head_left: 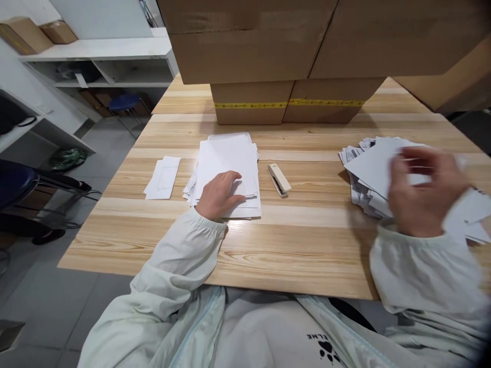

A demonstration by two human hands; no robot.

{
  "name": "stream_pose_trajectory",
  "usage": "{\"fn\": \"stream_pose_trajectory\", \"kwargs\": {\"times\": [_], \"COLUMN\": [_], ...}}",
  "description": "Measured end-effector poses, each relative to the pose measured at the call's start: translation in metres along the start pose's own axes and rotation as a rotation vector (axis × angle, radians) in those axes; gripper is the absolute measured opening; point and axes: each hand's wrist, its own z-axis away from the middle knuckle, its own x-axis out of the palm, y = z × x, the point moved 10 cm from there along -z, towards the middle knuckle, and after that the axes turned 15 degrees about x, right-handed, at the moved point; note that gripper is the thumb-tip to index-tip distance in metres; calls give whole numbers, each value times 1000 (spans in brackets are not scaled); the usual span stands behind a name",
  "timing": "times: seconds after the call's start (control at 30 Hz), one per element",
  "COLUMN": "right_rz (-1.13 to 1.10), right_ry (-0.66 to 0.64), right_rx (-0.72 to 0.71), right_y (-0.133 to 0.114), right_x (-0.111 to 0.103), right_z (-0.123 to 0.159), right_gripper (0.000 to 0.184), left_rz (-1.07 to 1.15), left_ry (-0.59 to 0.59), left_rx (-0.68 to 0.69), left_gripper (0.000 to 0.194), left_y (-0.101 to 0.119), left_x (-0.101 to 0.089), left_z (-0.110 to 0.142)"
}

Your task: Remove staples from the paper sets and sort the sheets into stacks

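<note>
My left hand rests palm down on the near edge of a stack of white paper sheets in the middle of the wooden table, fingers loosely curled on the top sheet. My right hand is blurred by motion over a loose heap of white papers at the right side, fingers curved around a sheet of that heap. A cream stapler lies between the two piles, untouched.
Two small white slips lie left of the stack. Taped cardboard boxes stand at the far side, larger boxes stacked above them. White shelving and a blue stool stand off to the left.
</note>
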Motion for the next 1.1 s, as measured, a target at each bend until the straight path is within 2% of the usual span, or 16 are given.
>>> {"fn": "stream_pose_trajectory", "kwargs": {"times": [0.03,0.07,0.13,0.17,0.23,0.33,0.47,0.87,1.1], "right_rz": [-109,-224,-393,-452,-519,-529,-506,-517,-590], "right_ry": [-169,-430,-911,-1086,-1280,-1316,-1257,-1243,-1333], "right_rx": [-31,-33,95,175,340,487,535,657,720], "right_y": [-25,-49,-81,-92,-103,-102,-94,-85,-89], "right_x": [24,57,117,139,170,197,213,212,213], "right_z": [16,36,79,98,121,129,128,130,140], "right_gripper": [30,26,27,26,20,4,13,11,7], "left_rz": [-4,-10,-24,-33,-57,-91,-109,-110,-118], "left_ry": [-3,-7,-18,-22,-19,-8,10,98,74], "left_rx": [3,10,33,46,66,78,94,91,72], "left_gripper": [45,45,44,43,41,37,37,29,31], "left_y": [-1,-1,1,2,4,5,4,1,2], "left_x": [0,0,1,1,2,4,6,4,3], "left_z": [0,1,2,3,4,5,6,8,7]}}
